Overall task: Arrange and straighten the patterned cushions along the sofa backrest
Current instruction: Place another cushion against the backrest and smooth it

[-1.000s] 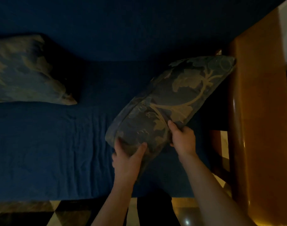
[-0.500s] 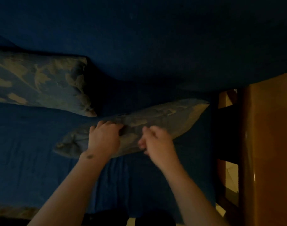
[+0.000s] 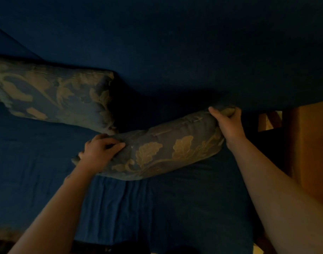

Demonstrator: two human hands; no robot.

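A dark blue cushion with a gold leaf pattern (image 3: pixel 162 153) lies slanted on the blue sofa seat (image 3: pixel 37 162), its right end up against the blue backrest (image 3: pixel 175 52). My left hand (image 3: pixel 99 153) grips its lower left corner. My right hand (image 3: pixel 228 123) clutches its upper right corner, close to the backrest. A second patterned cushion (image 3: pixel 52 96) leans against the backrest on the left. Its right corner nearly touches the cushion I hold.
A polished wooden frame or armrest (image 3: pixel 311 147) stands at the sofa's right end, close to my right arm. The seat cover is creased in front of the held cushion. A strip of floor shows at the bottom edge.
The cushion went from raised and tilted to lying low near the backrest. My hands spread apart along it, the right to its far right corner, the left to its left end.
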